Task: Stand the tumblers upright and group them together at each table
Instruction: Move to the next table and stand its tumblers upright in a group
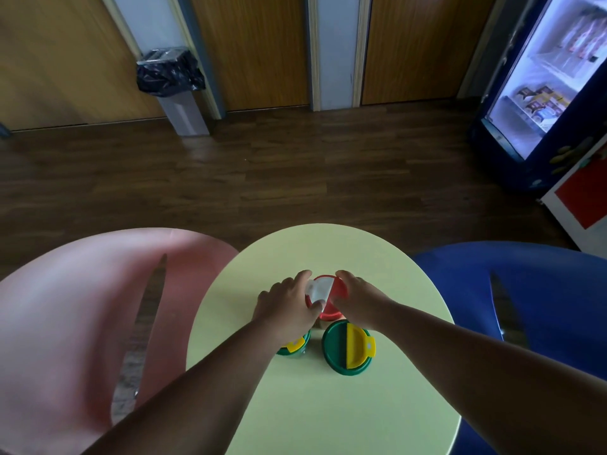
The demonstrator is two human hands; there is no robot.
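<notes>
Three tumblers (348,351) together on table (328,415)

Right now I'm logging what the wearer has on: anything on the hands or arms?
Nothing that shows. The left hand and right hand are bare, without gloves. Both forearms are uncovered up to the frame's edge: no sleeves, watch or bracelet in view. Rings can't be ruled out.

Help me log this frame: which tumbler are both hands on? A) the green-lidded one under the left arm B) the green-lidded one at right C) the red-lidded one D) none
C: the left hand and right hand flank the red tumbler, while the green tumbler at right stands untouched.
</notes>
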